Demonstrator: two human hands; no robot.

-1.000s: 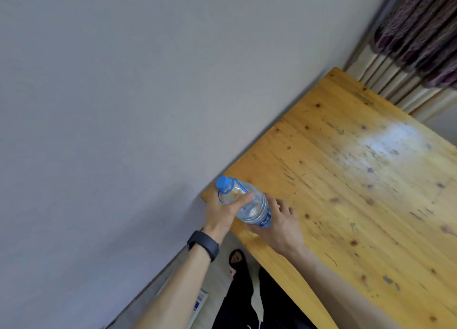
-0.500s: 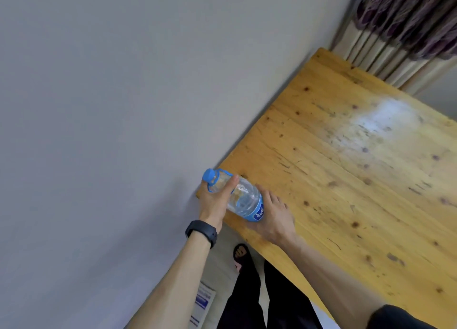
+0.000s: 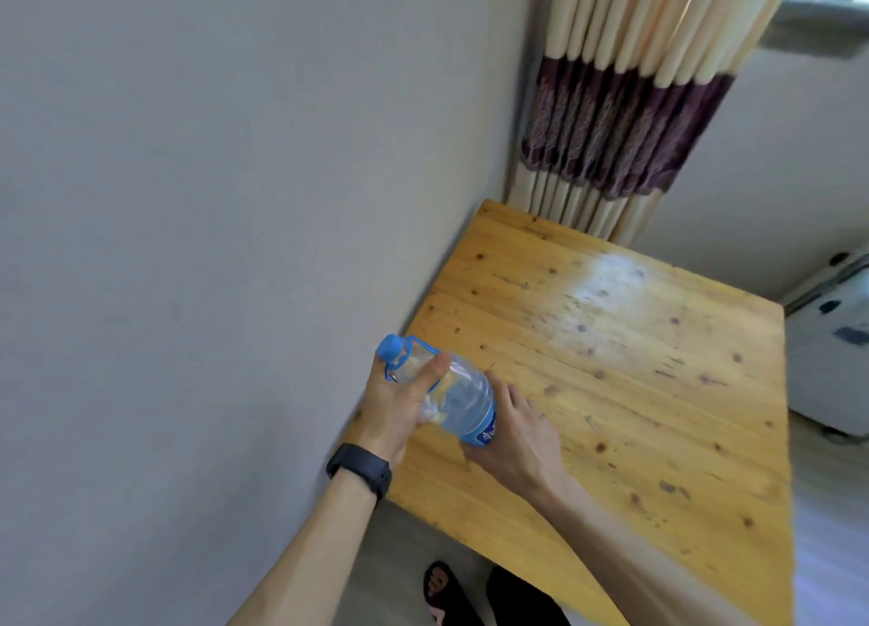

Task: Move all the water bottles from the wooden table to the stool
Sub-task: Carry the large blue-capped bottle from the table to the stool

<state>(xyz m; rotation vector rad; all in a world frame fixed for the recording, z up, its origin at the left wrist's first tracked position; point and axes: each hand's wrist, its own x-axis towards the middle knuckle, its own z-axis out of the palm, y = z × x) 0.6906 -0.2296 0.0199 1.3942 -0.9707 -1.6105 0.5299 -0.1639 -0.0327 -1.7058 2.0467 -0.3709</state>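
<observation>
Now gripping the water bottle (image 3: 463,399) near its blue cap (image 3: 389,346) with the left hand (image 3: 392,409), thumb over the shoulder. Clasping its labelled lower end with the right hand (image 3: 515,447). Holding it tilted, cap toward the wall (image 3: 188,202), over the near corner of the wooden table (image 3: 635,390).

From here I see a black wristband (image 3: 359,469) behind the left hand (image 3: 392,416), bare forearms (image 3: 625,545), black trousers (image 3: 522,599) and a dark sandal (image 3: 442,588).
</observation>
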